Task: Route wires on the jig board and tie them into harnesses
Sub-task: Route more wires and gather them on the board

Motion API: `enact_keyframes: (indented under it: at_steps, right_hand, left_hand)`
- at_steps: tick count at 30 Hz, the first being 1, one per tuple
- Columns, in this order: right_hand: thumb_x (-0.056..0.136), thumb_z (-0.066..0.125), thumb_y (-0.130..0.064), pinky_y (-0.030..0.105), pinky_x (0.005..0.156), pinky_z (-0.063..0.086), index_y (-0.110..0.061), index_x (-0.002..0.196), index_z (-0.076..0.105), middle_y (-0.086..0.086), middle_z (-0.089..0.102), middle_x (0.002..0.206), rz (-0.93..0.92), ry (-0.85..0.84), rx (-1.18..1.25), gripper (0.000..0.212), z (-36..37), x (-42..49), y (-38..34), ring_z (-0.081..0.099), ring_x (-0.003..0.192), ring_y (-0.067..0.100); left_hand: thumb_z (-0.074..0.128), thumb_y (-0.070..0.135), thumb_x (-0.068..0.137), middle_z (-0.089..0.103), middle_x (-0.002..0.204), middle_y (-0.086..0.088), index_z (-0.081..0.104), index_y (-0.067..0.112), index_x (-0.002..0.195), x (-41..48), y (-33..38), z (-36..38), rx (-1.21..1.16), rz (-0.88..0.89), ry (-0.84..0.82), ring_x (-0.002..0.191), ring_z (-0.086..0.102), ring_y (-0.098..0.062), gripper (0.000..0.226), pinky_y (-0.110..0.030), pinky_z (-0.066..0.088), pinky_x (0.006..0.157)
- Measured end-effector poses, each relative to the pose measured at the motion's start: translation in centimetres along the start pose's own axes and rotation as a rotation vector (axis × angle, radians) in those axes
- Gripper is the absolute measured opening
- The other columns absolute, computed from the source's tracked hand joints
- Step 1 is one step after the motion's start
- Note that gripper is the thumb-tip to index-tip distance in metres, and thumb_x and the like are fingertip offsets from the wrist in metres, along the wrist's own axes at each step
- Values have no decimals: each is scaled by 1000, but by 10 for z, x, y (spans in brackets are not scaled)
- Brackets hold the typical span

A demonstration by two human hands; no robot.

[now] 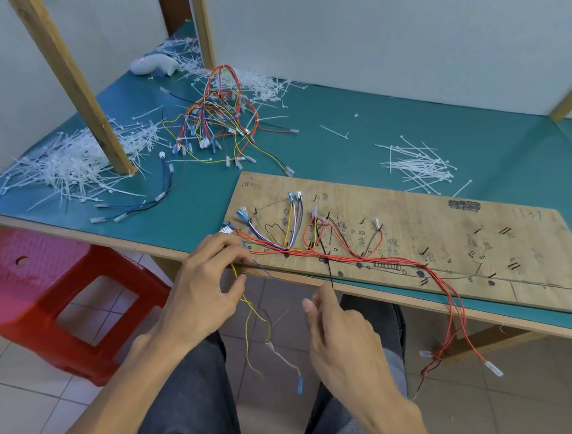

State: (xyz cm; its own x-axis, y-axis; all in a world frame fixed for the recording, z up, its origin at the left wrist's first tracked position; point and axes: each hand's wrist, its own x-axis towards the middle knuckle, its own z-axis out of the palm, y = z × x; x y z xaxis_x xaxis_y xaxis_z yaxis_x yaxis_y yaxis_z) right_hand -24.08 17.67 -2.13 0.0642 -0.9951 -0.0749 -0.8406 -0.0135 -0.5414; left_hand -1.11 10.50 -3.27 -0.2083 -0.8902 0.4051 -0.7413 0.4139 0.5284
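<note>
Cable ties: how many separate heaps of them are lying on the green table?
3. One big heap at the left by the wooden post, one at the back behind the wire bundle, one right of centre. Stray ties lie between.

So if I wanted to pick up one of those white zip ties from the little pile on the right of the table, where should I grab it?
Pinch a tie that sticks out at the pile's edge, near its thin tail end, coming from above. The loose ones at the edge lie flat and apart on the green table, so they should lift free without dragging the tangled ones along.
</note>
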Motion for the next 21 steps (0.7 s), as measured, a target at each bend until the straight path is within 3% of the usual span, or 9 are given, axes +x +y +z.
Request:
enact_keyframes:
  at_steps: [3,6,9,13,16,19,21]
  right_hand:
    - [107,48,-54,44,65,51,-29,89,49,5,59,61,-5,15,341,31,-12,-5,11,62,62,23]
    - [103,61,-44,36,62,53,-33,87,61,0,62,64,-30,80,376,19,-23,-11,22,63,59,16]
    - [100,70,-34,32,60,46,-31,88,70,-6,60,63,-37,184,347,13,-33,-12,31,53,56,12]
    - [99,73,-31,30,52,48,-36,105,75,-1,61,61,57,19,648,8,-52,-9,35,57,49,14]
    - [96,75,-37,27,62,50,-42,124,66,-1,68,65,-25,-42,461,30,-73,-7,46,59,55,11]
    - [95,73,-46,26,62,48,-43,110,68,-10,69,68,-43,-69,208,16,-97,-5,47,59,60,10]
    - [94,67,-57,27,59,45,-45,104,68,-15,68,71,-74,-102,-111,16,-105,-1,39,60,68,8]
  left_hand:
    - [87,3,75,55,113,16,68,24,103,1,0,1,12,2,5,108,57,-10,40,-31,50,95]
    - [85,1,75,55,113,15,67,24,104,1,1,2,17,6,6,109,57,-10,41,-31,49,96]
    - [84,-3,75,54,116,14,67,22,105,-1,1,3,30,4,10,110,56,-10,43,-29,48,99]
    - [84,-2,75,53,117,13,66,21,108,-2,3,3,42,3,-3,111,55,-11,44,-33,50,99]
    - [84,-3,75,52,118,12,65,21,109,-2,4,2,59,-1,-13,112,55,-12,46,-38,53,98]
    - [84,-5,74,52,118,11,65,20,109,-2,5,2,70,-8,-12,111,55,-13,47,-41,55,96]
    - [81,-8,73,53,118,9,65,18,109,-2,5,4,90,0,-12,111,56,-16,48,-42,56,94]
